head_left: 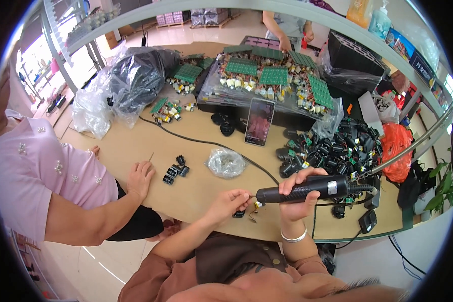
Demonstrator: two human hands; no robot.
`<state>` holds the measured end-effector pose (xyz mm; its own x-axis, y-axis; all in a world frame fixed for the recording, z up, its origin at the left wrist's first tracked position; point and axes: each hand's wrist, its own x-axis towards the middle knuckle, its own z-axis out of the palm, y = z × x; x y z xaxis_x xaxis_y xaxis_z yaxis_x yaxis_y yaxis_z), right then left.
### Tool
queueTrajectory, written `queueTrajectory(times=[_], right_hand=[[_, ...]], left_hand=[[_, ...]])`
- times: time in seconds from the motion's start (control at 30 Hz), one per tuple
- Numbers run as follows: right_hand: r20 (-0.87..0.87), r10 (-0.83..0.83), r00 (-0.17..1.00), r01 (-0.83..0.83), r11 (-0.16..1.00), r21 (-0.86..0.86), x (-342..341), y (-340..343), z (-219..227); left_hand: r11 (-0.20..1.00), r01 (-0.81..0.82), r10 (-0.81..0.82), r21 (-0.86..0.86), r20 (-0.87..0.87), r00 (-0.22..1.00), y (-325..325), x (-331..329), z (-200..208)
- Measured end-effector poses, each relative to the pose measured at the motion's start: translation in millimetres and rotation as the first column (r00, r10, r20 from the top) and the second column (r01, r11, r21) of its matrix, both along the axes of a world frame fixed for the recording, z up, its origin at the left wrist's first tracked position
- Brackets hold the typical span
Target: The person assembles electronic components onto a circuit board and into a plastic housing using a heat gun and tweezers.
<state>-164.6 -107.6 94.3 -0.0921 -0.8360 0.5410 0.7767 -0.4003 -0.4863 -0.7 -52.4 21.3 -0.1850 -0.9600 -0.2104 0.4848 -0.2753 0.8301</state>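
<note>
My right hand is wrapped round a black electric screwdriver, held level and pointing left. A spring cable hangs the tool from above, and a black cord leaves its rear end. My left hand is closed in a pinch right at the tool's tip; whatever lies between the fingertips is too small to make out. Just below the tip hang thin wires with a small white and yellow part. A small black housing lies on the table under my left fingers.
A heap of black wired housings lies right. A phone leans in the middle, behind a clear plastic bag. Green circuit boards cover the back. Another person's hand rests near several black parts. A metal frame bar crosses above.
</note>
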Motion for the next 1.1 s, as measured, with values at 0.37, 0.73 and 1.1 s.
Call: queueTrajectory(times=[0.37,0.73,1.1], right_hand=[[0.057,-0.027,0.998,0.026,1.000,0.014,0,8,-3],[0.001,-0.074,0.997,0.074,0.995,-0.067,-7,8,4],[-0.108,-0.171,0.979,0.177,0.983,0.043,3,10,6]], left_hand=[[0.997,-0.054,0.058,-0.053,0.079,0.995,3,-14,-3],[0.980,-0.082,0.132,-0.182,0.281,0.951,-7,0,10],[0.066,-0.896,0.870,-0.439,-0.415,0.267,-83,222,210]])
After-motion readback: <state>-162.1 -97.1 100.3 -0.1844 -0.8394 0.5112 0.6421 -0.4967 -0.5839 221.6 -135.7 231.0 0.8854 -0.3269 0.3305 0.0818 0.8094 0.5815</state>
